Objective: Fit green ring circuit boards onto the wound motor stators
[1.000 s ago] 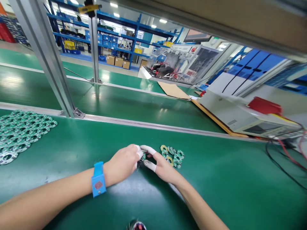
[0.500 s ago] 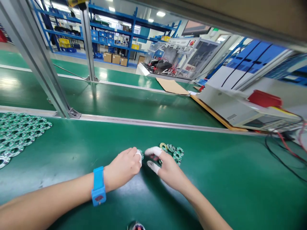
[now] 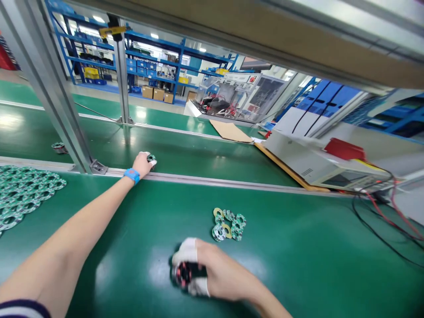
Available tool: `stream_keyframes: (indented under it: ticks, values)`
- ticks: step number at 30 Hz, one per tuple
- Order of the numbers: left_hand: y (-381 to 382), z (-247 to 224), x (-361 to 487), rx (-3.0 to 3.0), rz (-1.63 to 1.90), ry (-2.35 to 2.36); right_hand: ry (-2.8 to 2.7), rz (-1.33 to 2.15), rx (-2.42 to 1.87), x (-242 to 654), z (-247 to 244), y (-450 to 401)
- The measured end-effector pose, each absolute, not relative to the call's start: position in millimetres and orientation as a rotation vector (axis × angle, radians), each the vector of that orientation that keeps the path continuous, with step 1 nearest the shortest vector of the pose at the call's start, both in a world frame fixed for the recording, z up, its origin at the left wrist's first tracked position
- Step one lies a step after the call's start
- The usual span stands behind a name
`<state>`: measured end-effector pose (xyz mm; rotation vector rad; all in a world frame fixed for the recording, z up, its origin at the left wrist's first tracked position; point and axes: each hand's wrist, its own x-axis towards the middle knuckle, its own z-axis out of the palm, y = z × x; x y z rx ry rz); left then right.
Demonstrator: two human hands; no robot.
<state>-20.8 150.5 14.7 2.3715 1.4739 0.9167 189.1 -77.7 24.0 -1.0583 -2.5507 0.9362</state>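
From right hand (image 3: pixel 212 265): wide open bench (image 3: pixel 298 260) at 3 o'clock. Second lane at 11 to 12, between left arm (image 3: pixel 96 218) and boards (image 3: pixel 237 226), up to rail (image 3: pixel 205 182) (low crossbar). Left arm bars 9 to 10, post (image 3: pixel 62 106) beyond. Boards block 1; cables (image 3: pixel 380 214) at 2.

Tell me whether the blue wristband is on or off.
On: the wristband wraps the wrist of the left hand. How snugly it fits, I cannot tell.
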Motion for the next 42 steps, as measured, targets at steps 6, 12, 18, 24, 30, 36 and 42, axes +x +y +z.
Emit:
stream_keyframes:
  ticks: [6,12,18,24,30,36,42]
  values:
    - [113.7,-2.1,-16.3,2.246,0.839,1.502,-2.185,0.712,-1.383,199.7,-6.2,-59.9]
    - [19.3,-11.4,13.3,2.137,0.406,0.672,-2.065,0.416,-1.414,196.2,-20.3,-57.4]
    - [9.5,-11.1,18.2,2.182,0.445,0.701,-2.235,-0.087,-1.281,189.1,-14.3,-60.0]
    - [15.1,-12.8,14.9,2.287,0.471,0.594,-2.338,-0.280,-1.166,201.7,-8.0,-64.9]
    - [15.3,-12.8,13.8,2.280,0.472,0.591,-2.676,-0.114,-0.976,190.9,-0.6,-71.7]
    - [12.1,-12.9,15.5,2.342,0.482,0.603,-2.012,-0.131,-1.732,226.7,-2.2,-43.0]
    - [10.1,-12.8,15.2,2.344,0.426,0.624,-2.041,-0.329,-2.214,249.2,-2.3,-20.7]
